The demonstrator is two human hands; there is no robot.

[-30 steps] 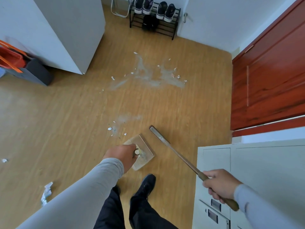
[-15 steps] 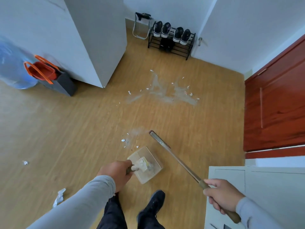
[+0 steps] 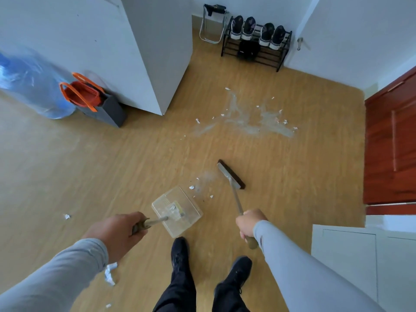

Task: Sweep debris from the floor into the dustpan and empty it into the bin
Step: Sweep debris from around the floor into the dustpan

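While the left hand (image 3: pixel 117 233) is curling its fingers round the dustpan handle (image 3: pixel 148 223), the right hand (image 3: pixel 249 224) is gripping the broom handle (image 3: pixel 236 199) near its upper end, with the brown tip sticking out below the fist. Both arms are wearing grey sleeves.

Just ahead of the left hand, the clear dustpan (image 3: pixel 177 210) is resting on the wooden floor (image 3: pixel 112 167), its open edge facing away from the person and a few pale bits lying inside it. Out from the right hand, the handle is running forward to the broom head (image 3: pixel 231 174), which is sitting on the floor with its dark bristles down, a little beyond and to the right of the dustpan. Between the two, small white scraps (image 3: pixel 198 188) and a dusty smear are lying on the boards.

Farther out, a larger patch of dust and scraps (image 3: pixel 252 118) is spreading across the floor. Crumpled paper (image 3: pixel 109 274) is lying near the left sleeve, and another scrap (image 3: pixel 67 216) is sitting well off to the left.

Two black shoes (image 3: pixel 180 253) are standing behind the dustpan. Against the far wall a shoe rack (image 3: pixel 256 41) is holding pairs of shoes, and a bag with orange handles (image 3: pixel 90 97) is standing beside a blue water bottle (image 3: pixel 33 86).
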